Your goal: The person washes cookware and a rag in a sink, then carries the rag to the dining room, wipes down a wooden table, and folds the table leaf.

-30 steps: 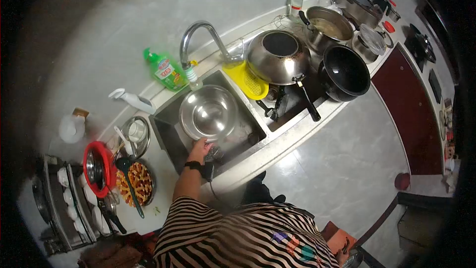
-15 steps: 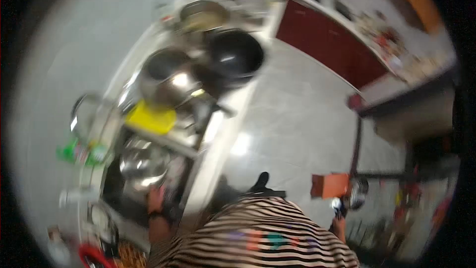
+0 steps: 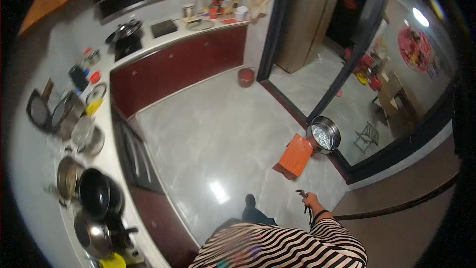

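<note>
My right hand (image 3: 311, 201) is closed around a small dark metal tool with a clamp-like end (image 3: 301, 193), at the lower right over the floor. Its exact kind is hard to make out. Ahead of the hand lies an orange-red flat-sided object (image 3: 295, 157), apart from my fingers. Beside it, near the sliding door, sits a round steel steamer pan (image 3: 325, 136) with a patterned bottom. My left hand is out of view.
On the left counter (image 3: 111, 144) stand a black wok (image 3: 95, 193), a steel pan (image 3: 91, 233) and several pots. A stove (image 3: 127, 44) is at the back left. A red bucket (image 3: 246, 77) stands by the dark door frame (image 3: 317, 104).
My view has swung right, away from the sink, where my left hand was near a steel bowl. The right hand, still holding the tool, now shows clearly.
</note>
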A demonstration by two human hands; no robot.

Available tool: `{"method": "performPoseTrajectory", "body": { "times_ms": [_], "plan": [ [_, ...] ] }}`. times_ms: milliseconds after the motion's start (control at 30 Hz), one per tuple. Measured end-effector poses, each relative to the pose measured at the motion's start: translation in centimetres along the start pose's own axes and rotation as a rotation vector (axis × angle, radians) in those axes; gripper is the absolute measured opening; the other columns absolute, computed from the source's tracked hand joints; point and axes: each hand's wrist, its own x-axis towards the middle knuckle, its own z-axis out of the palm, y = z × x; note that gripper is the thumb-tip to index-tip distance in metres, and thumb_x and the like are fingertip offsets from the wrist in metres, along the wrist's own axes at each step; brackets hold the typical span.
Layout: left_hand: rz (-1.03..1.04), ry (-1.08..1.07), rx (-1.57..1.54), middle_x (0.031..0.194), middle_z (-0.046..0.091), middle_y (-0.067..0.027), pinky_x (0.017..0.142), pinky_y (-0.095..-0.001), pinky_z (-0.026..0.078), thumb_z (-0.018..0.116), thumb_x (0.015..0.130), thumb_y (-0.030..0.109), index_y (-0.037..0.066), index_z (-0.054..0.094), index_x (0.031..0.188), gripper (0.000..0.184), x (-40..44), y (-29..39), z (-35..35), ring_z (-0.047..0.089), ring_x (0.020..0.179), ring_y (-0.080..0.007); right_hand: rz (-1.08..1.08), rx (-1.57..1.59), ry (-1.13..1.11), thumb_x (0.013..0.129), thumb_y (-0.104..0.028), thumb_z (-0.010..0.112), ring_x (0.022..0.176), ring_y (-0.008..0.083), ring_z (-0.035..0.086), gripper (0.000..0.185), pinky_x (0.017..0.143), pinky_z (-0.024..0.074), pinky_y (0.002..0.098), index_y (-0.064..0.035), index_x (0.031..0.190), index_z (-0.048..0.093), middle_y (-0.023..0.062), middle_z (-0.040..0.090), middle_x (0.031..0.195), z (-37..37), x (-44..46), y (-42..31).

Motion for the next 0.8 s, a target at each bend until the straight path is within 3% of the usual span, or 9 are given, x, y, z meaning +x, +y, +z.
{"method": "performPoseTrajectory", "body": {
  "times_ms": [133,267,400,533,633,700,800],
  "plan": [
    [0.063,-0.146,0.002,0.094,0.053,-0.0161,0.079,-0.042,0.041,0.053,0.087,0.033,0.002,0.051,0.103,0.035,3.7,8.8,7.7,0.053,0.089,-0.0325,-0.042,-0.001,-0.093,0.066,-0.022,0.063,0.083,0.0292,0.063,0.031,0.076,0.0497,0.0383,-0.0064,0.092,0.064,0.0156,0.065,0.085,-0.8,7.7,1.2],
    [0.053,-0.326,0.007,0.089,0.053,-0.0149,0.076,-0.042,0.041,0.053,0.086,0.031,0.003,0.052,0.098,0.031,6.2,15.7,13.4,0.053,0.085,-0.0315,-0.089,0.136,0.037,0.067,-0.022,0.062,0.082,0.0306,0.063,0.029,0.074,0.0498,0.0385,-0.0058,0.091,0.062,0.0177,0.064,0.084,-6.5,12.3,-2.3],
    [-0.049,-0.499,0.047,0.085,0.052,-0.0136,0.074,-0.042,0.041,0.053,0.086,0.03,0.004,0.053,0.094,0.027,8.2,18.9,17.5,0.053,0.081,-0.0304,-0.114,0.267,0.065,0.068,-0.022,0.062,0.081,0.0309,0.063,0.031,0.072,0.0493,0.0379,-0.0053,0.093,0.061,0.0186,0.063,0.084,-11.5,16.9,-6.0],
    [-0.162,-0.656,0.151,0.08,0.052,-0.0124,0.071,-0.0421,0.041,0.054,0.086,0.029,0.005,0.055,0.089,0.024,10.6,19.4,20.8,0.053,0.077,-0.0294,-0.217,0.359,0.139,0.069,-0.022,0.063,0.079,0.0292,0.063,0.032,0.07,0.0487,0.038,-0.0038,0.094,0.06,0.0171,0.063,0.084,-11.4,22.6,-6.4],
    [-0.216,-0.761,0.236,0.077,0.051,-0.0114,0.069,-0.0421,0.041,0.054,0.086,0.028,0.006,0.056,0.086,0.022,13.7,19.7,23.7,0.053,0.073,-0.0286,-0.03,0.3,-0.021,0.069,-0.022,0.063,0.079,0.0277,0.063,0.032,0.07,0.0489,0.0373,-0.0025,0.094,0.059,0.0161,0.064,0.086,-12.9,24.9,-7.2],
    [-0.202,-0.821,0.28,0.074,0.051,-0.0108,0.068,-0.0421,0.041,0.054,0.085,0.027,0.006,0.057,0.084,0.021,16.5,20.0,25.9,0.053,0.071,-0.0281,0.004,0.313,0.053,0.067,-0.022,0.065,0.074,0.028,0.063,0.032,0.068,0.0493,0.037,-0.0021,0.092,0.06,0.0151,0.064,0.081,-14.1,25.1,-8.0],
    [-0.038,-0.884,0.315,0.071,0.05,-0.0099,0.066,-0.0421,0.041,0.054,0.085,0.026,0.007,0.058,0.08,0.02,22.7,22.5,29.3,0.053,0.068,-0.0273,0.222,0.314,0.003,0.063,-0.022,0.067,0.07,0.028,0.063,0.034,0.066,0.0508,0.0374,-0.0011,0.09,0.062,0.0143,0.063,0.075,-14.8,26.8,-7.5]
  ]
}}
